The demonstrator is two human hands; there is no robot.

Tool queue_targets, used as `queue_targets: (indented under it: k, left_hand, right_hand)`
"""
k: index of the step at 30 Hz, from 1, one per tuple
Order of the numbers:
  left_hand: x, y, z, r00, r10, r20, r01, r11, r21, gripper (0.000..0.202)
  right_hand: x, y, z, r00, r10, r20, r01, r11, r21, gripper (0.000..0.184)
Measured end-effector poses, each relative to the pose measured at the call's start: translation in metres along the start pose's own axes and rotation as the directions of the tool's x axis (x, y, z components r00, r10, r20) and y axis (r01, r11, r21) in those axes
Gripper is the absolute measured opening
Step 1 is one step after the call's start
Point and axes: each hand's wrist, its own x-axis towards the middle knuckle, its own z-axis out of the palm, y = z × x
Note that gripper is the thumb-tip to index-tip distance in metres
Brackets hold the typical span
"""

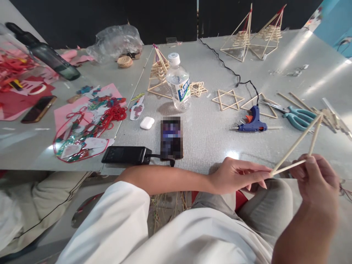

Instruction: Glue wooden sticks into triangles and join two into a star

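Between my hands, over the table's front edge, is a triangle of thin wooden sticks [295,145]. My left hand [238,175] pinches its left corner between thumb and fingers. Closed around its right corner is my right hand [316,176], with the thumb on top; the third corner points up and away. Beyond it lie teal-handled scissors [299,118] and several loose sticks [294,99]. A blue glue gun [253,121] rests on its side, its black cord running back. Nearby are a flat six-pointed stick star [228,99] and another stick triangle [260,105].
A water bottle [178,86] stands mid-table before a stick pyramid [158,69]. Two more pyramids [242,40] stand at the back right. A phone [172,137], power bank [125,155] and white earbud case [147,123] lie ahead of my left forearm. Red cord [114,115] and paper scraps lie left.
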Motion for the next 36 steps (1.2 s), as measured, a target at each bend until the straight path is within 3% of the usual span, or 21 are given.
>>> queue_targets:
  k: [11,19,25,36]
  left_hand:
    - [0.005,-0.005,0.001,0.996,0.025,-0.083,-0.026,1.0,-0.015,0.056]
    - [0.014,0.004,0.0,0.97,-0.017,-0.243,0.002,0.998,-0.059,0.059]
    - [0.013,0.002,0.0,0.968,-0.03,-0.249,0.019,0.999,-0.048,0.062]
    - [0.013,0.004,0.001,0.975,-0.038,-0.22,0.025,0.998,-0.061,0.058]
  right_hand:
    - [0.002,0.001,-0.002,0.999,-0.011,-0.03,0.011,1.0,-0.002,0.041]
    - [-0.002,0.0,-0.002,0.996,-0.08,-0.037,0.08,0.997,0.007,0.032]
    - [-0.004,0.002,-0.002,0.995,-0.088,-0.054,0.087,0.996,-0.03,0.023]
    - [-0.001,0.003,-0.003,0.994,-0.081,-0.07,0.079,0.996,-0.029,0.027]
